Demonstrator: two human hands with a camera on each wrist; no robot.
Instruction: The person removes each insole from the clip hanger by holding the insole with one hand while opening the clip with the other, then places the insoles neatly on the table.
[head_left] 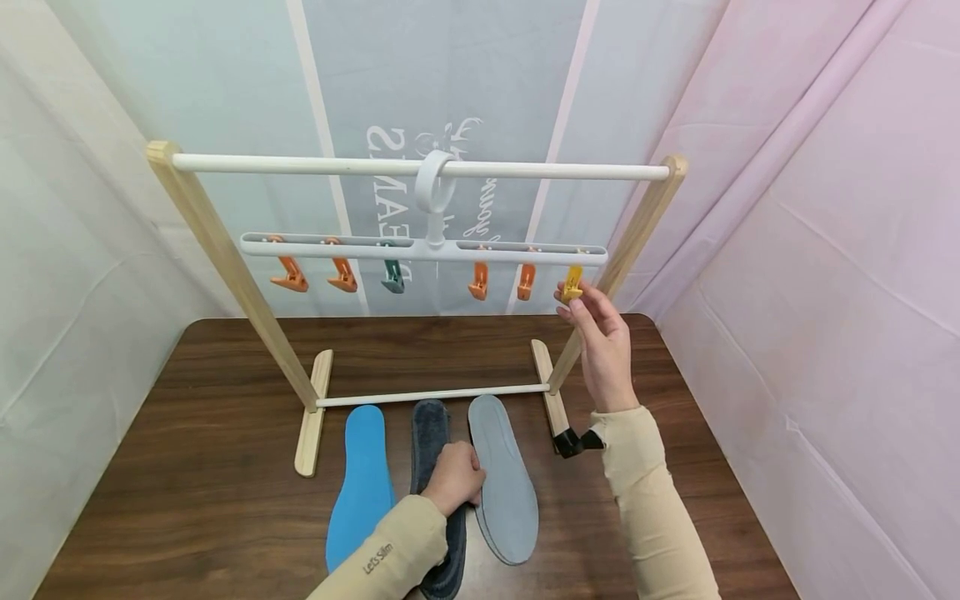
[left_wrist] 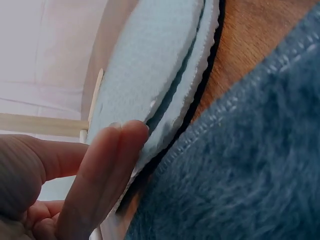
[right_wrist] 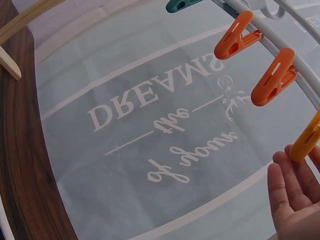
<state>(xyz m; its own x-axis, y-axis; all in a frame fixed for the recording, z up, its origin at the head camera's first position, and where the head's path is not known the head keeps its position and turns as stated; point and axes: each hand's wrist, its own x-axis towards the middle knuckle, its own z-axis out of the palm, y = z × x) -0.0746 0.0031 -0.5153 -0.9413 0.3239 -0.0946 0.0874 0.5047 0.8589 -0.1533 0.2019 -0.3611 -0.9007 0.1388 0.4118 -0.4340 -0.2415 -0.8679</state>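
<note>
My right hand point(head_left: 606, 346) is raised at the right end of a white clip hanger point(head_left: 341, 247). It pinches the yellow clip point(head_left: 573, 282) between thumb and fingers; the right wrist view catches this clip at its edge. Low on the table, my left hand point(head_left: 456, 477) is between the dark fuzzy insole point(head_left: 430, 429) and a stacked pair of grey insoles point(head_left: 504, 479). In the left wrist view its fingertips point(left_wrist: 135, 131) touch the grey pair's edge; whether they grip it is hidden. A blue insole point(head_left: 363, 475) lies to the left.
The hanger hooks over a white rod point(head_left: 300, 165) on a wooden stand point(head_left: 225, 258). Several orange clips point(head_left: 343, 275) and a green clip point(head_left: 393, 277) hang from it. A black strap point(head_left: 573, 442) is at the stand's right foot. Behind stands a printed curtain point(right_wrist: 135, 120).
</note>
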